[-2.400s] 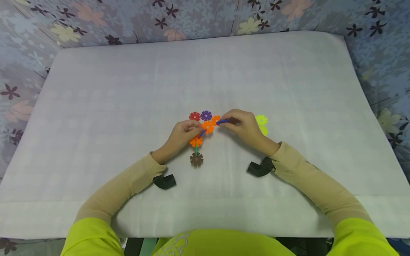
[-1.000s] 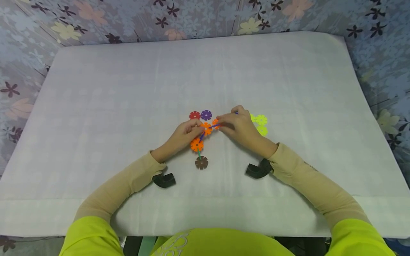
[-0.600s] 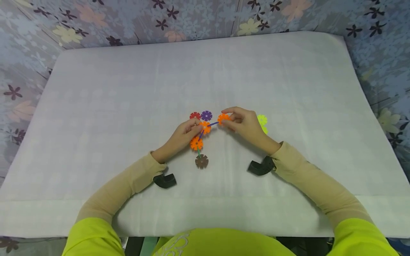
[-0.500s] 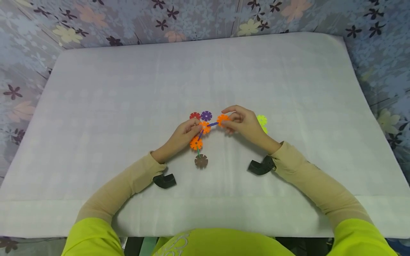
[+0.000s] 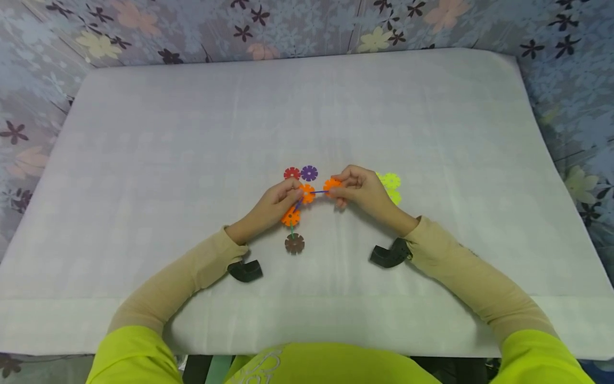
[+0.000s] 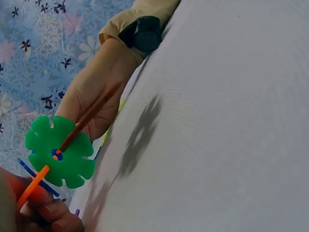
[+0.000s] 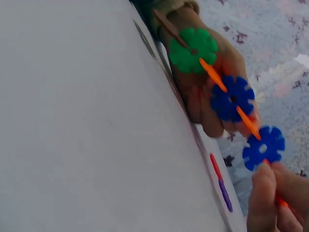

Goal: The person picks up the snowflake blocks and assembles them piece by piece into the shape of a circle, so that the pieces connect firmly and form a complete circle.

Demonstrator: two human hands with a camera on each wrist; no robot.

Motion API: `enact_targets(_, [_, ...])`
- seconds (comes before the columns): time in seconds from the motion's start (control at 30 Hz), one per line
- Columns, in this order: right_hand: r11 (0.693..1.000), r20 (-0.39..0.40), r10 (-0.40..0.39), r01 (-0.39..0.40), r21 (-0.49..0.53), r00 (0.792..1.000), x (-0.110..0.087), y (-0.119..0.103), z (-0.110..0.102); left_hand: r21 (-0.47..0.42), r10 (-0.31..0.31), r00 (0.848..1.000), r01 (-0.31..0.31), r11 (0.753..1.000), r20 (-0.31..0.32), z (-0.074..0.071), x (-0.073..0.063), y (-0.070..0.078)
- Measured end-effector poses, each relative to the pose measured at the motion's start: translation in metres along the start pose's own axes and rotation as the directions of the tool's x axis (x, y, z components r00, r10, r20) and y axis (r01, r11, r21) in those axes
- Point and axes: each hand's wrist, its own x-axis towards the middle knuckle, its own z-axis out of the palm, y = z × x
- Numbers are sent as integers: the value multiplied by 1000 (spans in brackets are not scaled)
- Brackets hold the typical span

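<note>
A chain of notched plastic discs is held up in both hands over the cloth. A brown disc [image 5: 295, 244] hangs at its near end, then an edge-on green disc [image 6: 60, 152] and an orange disc [image 5: 290, 216]. My left hand [image 5: 273, 200] pinches the middle orange disc [image 5: 308, 194], beside an edge-on blue disc [image 7: 232, 98]. Another blue disc [image 7: 264, 147] bridges to the end orange disc [image 5: 332, 185], which my right hand [image 5: 366, 193] pinches between thumb and fingers. The fingers partly cover that end disc.
A red disc [image 5: 291, 173] and a purple disc [image 5: 309, 173] lie side by side behind my left hand. Yellow-green discs [image 5: 392, 181] lie just right of my right hand, partly hidden by it. Pale cloth [image 5: 192, 133] covers the table; a floral wall stands behind.
A blue disc that the right fingers held at the chain's right now sits between two orange discs. The right grip has shifted to the end orange disc. The brown end swung slightly left.
</note>
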Motion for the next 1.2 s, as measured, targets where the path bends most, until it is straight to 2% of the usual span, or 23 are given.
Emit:
enact_targets(0.17, [998, -55, 6, -3, 57, 998, -2, 3, 5, -3, 0, 1000, 0, 1000, 17, 0, 2, -1])
enact_targets(0.3, [998, -61, 4, 0, 67, 998, -3, 3, 5, 17, 8, 1000, -8, 1000, 27, 1, 2, -3])
enact_targets(0.43, [1000, -35, 3, -2, 18, 999, -3, 4, 6, 19, -10, 1000, 10, 1000, -19, 1, 0, -3])
enact_targets(0.6, [998, 44, -12, 15, -67, 999, -1, 4, 8, -43, -58, 997, 57, 997, -41, 1, 0, -3])
enact_targets(0.7, [992, 70, -61, 68, -105, 996, 1, 6, 9, -47, -88, 995, 86, 995, -37, 1, 1, -1])
enact_targets(0.77, [976, 87, -131, 144, -163, 988, 4, 6, 11, -50, -106, 994, 104, 993, -37, -1, 1, 0])
enact_targets(0.83, [942, 115, -214, 236, -239, 970, 7, 6, 13, -43, -110, 993, 109, 993, -38, -2, 2, 1])
enact_targets(0.9, [886, 135, -292, 321, -335, 947, 10, 6, 14, -36, -115, 992, 113, 993, -57, -2, 3, 1])
enact_targets(0.97, [828, 143, -331, 359, -432, 933, 14, 5, 15, -15, -101, 990, 101, 995, -101, -2, 3, 1])
enact_targets(1.03, [782, 166, -311, 351, -515, 936, 17, 3, 15, -7, -91, 984, 91, 996, -155, -3, 3, 1])
enact_targets(1.1, [716, 234, -255, 346, -606, 938, 21, 3, 17, -31, -81, 974, 76, 997, -211, -4, 2, 0])
enact_targets(1.13, [667, 287, -220, 358, -653, 932, 23, 4, 18, -61, -77, 969, 64, 996, -235, -6, 1, 0])
enact_targets(1.2, [558, 391, -163, 411, -721, 906, 25, 5, 19, -128, -76, 958, 42, 991, -276, -8, 1, 0])
